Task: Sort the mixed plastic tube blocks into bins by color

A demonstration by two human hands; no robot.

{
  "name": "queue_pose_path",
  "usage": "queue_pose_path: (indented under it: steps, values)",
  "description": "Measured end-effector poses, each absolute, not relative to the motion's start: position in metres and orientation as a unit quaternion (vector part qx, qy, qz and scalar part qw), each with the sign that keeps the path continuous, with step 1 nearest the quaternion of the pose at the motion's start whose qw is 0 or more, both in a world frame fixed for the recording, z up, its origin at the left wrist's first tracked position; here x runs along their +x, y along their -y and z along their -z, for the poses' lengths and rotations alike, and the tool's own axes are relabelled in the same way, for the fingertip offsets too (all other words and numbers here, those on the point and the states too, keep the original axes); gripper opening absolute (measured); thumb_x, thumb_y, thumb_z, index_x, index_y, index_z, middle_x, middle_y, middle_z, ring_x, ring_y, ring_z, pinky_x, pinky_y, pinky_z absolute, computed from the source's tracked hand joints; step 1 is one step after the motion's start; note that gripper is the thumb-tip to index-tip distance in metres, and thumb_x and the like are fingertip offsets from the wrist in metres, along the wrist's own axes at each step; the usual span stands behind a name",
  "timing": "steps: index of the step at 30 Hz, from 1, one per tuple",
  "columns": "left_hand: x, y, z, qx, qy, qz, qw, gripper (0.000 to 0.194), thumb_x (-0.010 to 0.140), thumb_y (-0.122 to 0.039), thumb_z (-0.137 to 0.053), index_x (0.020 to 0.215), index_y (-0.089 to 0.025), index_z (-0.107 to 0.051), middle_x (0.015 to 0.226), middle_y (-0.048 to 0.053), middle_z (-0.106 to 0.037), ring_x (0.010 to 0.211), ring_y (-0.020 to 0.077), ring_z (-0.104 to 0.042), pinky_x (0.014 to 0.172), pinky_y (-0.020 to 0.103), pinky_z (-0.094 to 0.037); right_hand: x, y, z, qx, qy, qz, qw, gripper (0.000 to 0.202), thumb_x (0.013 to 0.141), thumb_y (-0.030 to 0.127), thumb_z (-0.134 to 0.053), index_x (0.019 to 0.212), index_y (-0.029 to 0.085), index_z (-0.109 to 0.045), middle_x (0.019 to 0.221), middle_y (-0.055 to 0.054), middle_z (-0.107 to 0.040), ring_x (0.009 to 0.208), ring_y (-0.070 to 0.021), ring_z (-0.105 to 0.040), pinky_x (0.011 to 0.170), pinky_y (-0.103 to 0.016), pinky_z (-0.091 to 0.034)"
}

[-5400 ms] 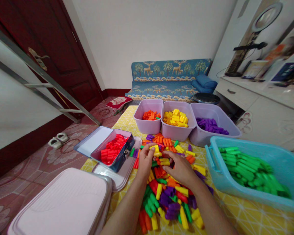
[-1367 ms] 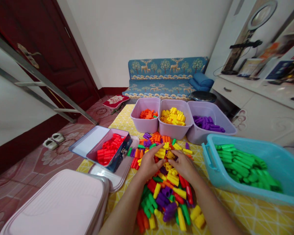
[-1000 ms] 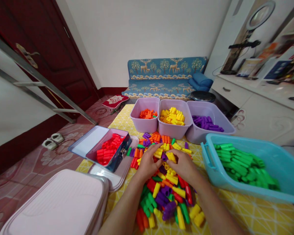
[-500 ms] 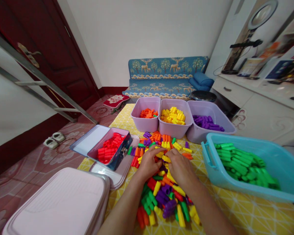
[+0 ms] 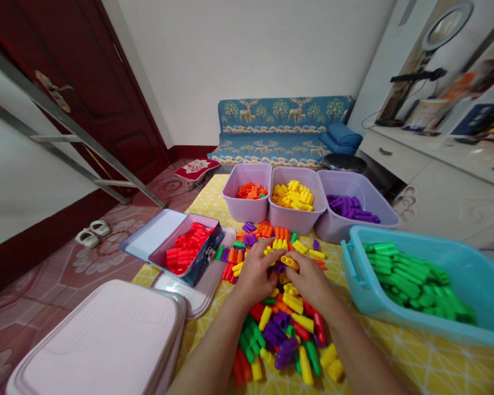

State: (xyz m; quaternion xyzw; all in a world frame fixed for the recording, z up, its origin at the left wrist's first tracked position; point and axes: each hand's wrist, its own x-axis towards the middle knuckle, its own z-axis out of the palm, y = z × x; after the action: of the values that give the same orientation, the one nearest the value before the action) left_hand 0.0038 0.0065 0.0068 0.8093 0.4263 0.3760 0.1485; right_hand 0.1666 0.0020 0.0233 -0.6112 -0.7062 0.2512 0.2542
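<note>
Pinching a yellow peg [image 5: 290,261] in the right hand [image 5: 310,282]; left hand [image 5: 255,274] curled loosely over yellow pegs in the mixed pile [image 5: 278,323] mid-table. Along the table's far edge, 3 lilac bins: orange pegs [image 5: 251,191], yellow [image 5: 294,196], purple [image 5: 349,208]. At the right edge, a blue basket [image 5: 356,274] of green pegs. At the left edge, a tin [image 5: 208,258] of red pegs.

Yellow tablecloth [image 5: 428,362] with white geometric lines. 3 lilac bins [image 5: 247,208] with orange, yellow, purple pegs. Turquoise basket [image 5: 358,285] of green pegs. Red pegs [image 5: 185,249] in dark blue tin. Mixed pile [image 5: 280,329]: 5 colours. Blue sofa [image 5: 280,123], deer-and-tree print.
</note>
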Motion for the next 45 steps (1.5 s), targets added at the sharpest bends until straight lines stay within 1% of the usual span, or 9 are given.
queue_pose_path:
  steps: [7,13,18,21,24,30,37,41,45]
  values:
    - [0.004,-0.005,-0.008,0.799,-0.437,-0.386,0.148,0.051,0.067,-0.009,-0.062,0.115,-0.024,-0.062,0.143,0.008,-0.044,0.13,0.0277,-0.043,0.106,0.045,-0.036,0.174,-0.003,-0.023,-0.555,0.554,-0.495,0.376,0.024,0.068,0.019,-0.053,0.09,0.018,-0.063,0.072,0.001,-0.065,0.059,-0.015,-0.061,0.056,-0.025,-0.049]
    - [0.004,-0.005,-0.009,0.804,-0.447,-0.366,0.138,0.032,0.068,-0.015,-0.064,0.099,-0.023,-0.067,0.127,0.007,-0.057,0.117,0.0281,-0.051,0.099,0.045,-0.04,0.182,-0.005,-0.024,-0.519,0.62,-0.461,0.366,0.031,0.061,0.012,-0.052,0.088,0.017,-0.067,0.09,-0.003,-0.07,0.086,-0.0193,-0.065,0.081,-0.032,-0.05]
    - [0.005,-0.007,-0.01,0.816,-0.451,-0.326,0.16,0.039,0.064,-0.012,-0.064,0.101,-0.022,-0.065,0.111,0.006,-0.065,0.108,0.027,-0.055,0.097,0.044,-0.041,0.18,-0.004,-0.022,-0.481,0.675,-0.442,0.344,0.032,0.064,0.01,-0.055,0.094,0.017,-0.064,0.098,-0.004,-0.069,0.096,-0.0196,-0.064,0.089,-0.033,-0.047]
    - [0.006,-0.007,-0.01,0.822,-0.453,-0.314,0.142,0.067,0.064,-0.016,-0.065,0.129,-0.023,-0.051,0.132,0.009,-0.055,0.122,0.0295,-0.048,0.105,0.048,-0.034,0.178,-0.003,-0.018,-0.51,0.69,-0.395,0.328,0.025,0.068,0.014,-0.056,0.092,0.017,-0.064,0.094,-0.005,-0.07,0.09,-0.0197,-0.064,0.084,-0.033,-0.048]
    - [0.008,-0.006,-0.01,0.836,-0.445,-0.305,0.101,0.094,0.066,-0.025,-0.067,0.148,-0.017,-0.022,0.154,0.014,-0.027,0.142,0.0331,-0.024,0.115,0.054,-0.016,0.178,-0.005,-0.012,-0.535,0.697,-0.361,0.311,0.02,0.072,0.019,-0.056,0.09,0.016,-0.065,0.09,-0.005,-0.07,0.084,-0.0194,-0.064,0.079,-0.032,-0.048]
    - [0.009,-0.006,-0.008,0.846,-0.45,-0.277,0.065,0.098,0.072,-0.038,-0.066,0.151,-0.017,-0.012,0.159,0.015,-0.009,0.146,0.0366,-0.001,0.114,0.061,-0.002,0.181,-0.008,-0.01,-0.542,0.697,-0.358,0.303,0.02,0.074,0.023,-0.057,0.089,0.016,-0.067,0.084,-0.004,-0.07,0.078,-0.0195,-0.064,0.074,-0.032,-0.049]
    - [0.005,-0.01,-0.004,0.846,-0.45,-0.262,0.114,0.047,0.082,-0.033,-0.06,0.127,-0.021,-0.055,0.135,0.011,-0.054,0.136,0.0314,-0.034,0.112,0.054,-0.026,0.186,-0.003,-0.035,-0.559,0.65,-0.359,0.368,0.024,0.071,0.02,-0.057,0.093,0.017,-0.066,0.086,-0.004,-0.07,0.075,-0.0183,-0.066,0.072,-0.031,-0.051]
    - [0.005,-0.014,-0.005,0.854,-0.427,-0.278,0.103,0.025,0.086,-0.018,-0.051,0.106,-0.019,-0.066,0.118,0.009,-0.063,0.119,0.0262,-0.048,0.103,0.044,-0.04,0.187,0.003,-0.05,-0.513,0.634,-0.436,0.38,0.022,0.071,0.02,-0.059,0.093,0.018,-0.064,0.084,-0.003,-0.07,0.075,-0.0169,-0.067,0.067,-0.027,-0.052]
    - [0.007,-0.013,-0.007,0.856,-0.431,-0.269,0.093,0.019,0.088,-0.021,-0.051,0.097,-0.019,-0.068,0.105,0.009,-0.066,0.102,0.0254,-0.053,0.09,0.042,-0.044,0.186,0.007,-0.059,-0.496,0.621,-0.465,0.389,0.02,0.074,0.029,-0.065,0.091,0.018,-0.065,0.085,-0.004,-0.071,0.079,-0.0174,-0.067,0.072,-0.029,-0.053]
